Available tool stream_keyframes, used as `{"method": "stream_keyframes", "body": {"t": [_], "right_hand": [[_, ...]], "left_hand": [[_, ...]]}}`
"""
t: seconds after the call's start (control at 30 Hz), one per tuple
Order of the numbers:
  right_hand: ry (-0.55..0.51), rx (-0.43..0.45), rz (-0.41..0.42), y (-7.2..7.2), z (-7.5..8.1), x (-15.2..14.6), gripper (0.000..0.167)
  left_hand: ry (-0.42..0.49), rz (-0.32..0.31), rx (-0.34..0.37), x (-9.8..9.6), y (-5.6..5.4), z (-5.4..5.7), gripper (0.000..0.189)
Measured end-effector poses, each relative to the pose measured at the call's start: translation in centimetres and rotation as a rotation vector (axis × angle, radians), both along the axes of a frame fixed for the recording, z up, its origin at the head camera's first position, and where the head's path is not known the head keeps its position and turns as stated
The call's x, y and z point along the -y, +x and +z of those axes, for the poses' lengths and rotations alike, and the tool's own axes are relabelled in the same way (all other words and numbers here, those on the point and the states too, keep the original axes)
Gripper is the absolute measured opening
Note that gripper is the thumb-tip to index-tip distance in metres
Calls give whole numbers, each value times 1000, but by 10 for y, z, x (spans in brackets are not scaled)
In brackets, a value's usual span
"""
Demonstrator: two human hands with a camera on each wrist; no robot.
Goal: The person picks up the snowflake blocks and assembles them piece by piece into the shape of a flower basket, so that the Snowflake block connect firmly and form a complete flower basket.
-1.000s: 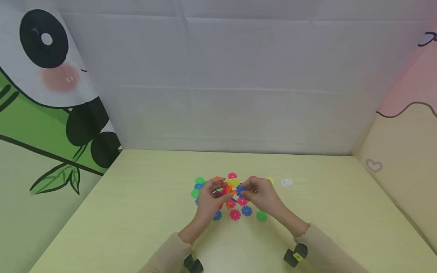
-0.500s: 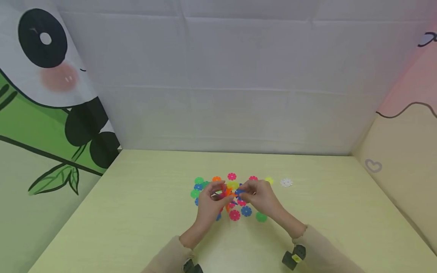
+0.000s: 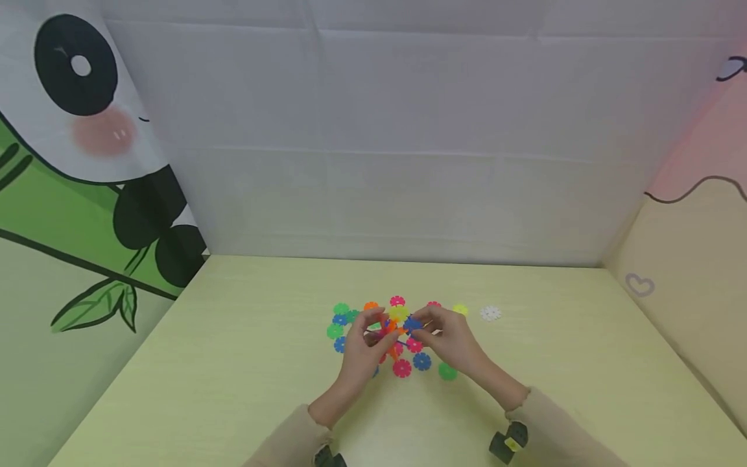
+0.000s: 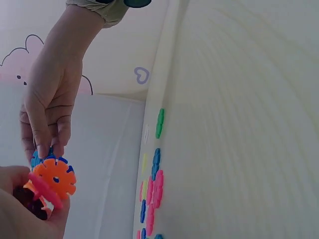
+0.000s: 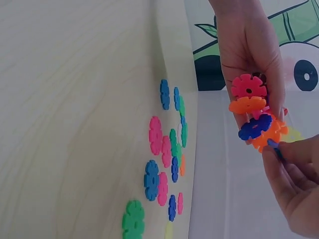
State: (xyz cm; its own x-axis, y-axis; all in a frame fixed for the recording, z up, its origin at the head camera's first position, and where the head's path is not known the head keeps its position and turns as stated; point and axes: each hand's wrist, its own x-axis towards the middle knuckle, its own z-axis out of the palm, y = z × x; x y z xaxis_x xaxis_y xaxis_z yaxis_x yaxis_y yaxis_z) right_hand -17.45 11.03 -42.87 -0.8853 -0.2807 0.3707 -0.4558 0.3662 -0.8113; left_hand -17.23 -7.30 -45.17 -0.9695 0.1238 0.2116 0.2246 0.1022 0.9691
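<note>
One cluster of joined flower-shaped discs (image 5: 255, 126), pink, orange and dark blue with notched rims set at differing angles, is held above the worktop (image 3: 233, 363) at the lower centre of the head view. The left hand (image 3: 360, 353) grasps it in a curled grip; the right hand (image 3: 454, 334) pinches a blue disc (image 3: 413, 324) at its right side, though whether the two interlock I cannot tell. Compared with half a second ago, the left hand sits slightly further right, baring more of a loose blue disc (image 3: 340, 345). A white disc (image 3: 491, 313) lies farthest right.
</note>
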Motion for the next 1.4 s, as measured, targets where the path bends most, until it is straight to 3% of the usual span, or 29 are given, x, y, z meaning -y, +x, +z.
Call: {"method": "stream_keyframes", "body": {"t": [0.27, 0.37, 0.6, 0.8, 0.93, 1.07, 1.4], "right_hand": [[11, 10, 8, -6, 3, -4, 15], [23, 31, 32, -8, 0, -6, 16], [107, 106, 102, -15, -6, -28, 23], [324, 230, 195, -20, -28, -58, 23], [394, 291, 233, -19, -42, -67, 26], [406, 287, 257, -17, -46, -68, 24], [378, 182, 280, -17, -47, -67, 19]], "left_hand": [[-196, -337, -63, 15, -6, 2, 65], [-208, -396, -62, 18, -7, 2, 66], [-156, -368, -14, 26, -11, -3, 66], [-151, -307, 7, 37, -15, -7, 63], [-146, -294, 17, 42, -15, -9, 62], [-133, -292, 28, 43, -14, -9, 63], [-115, -268, 32, 38, -14, -8, 62]]}}
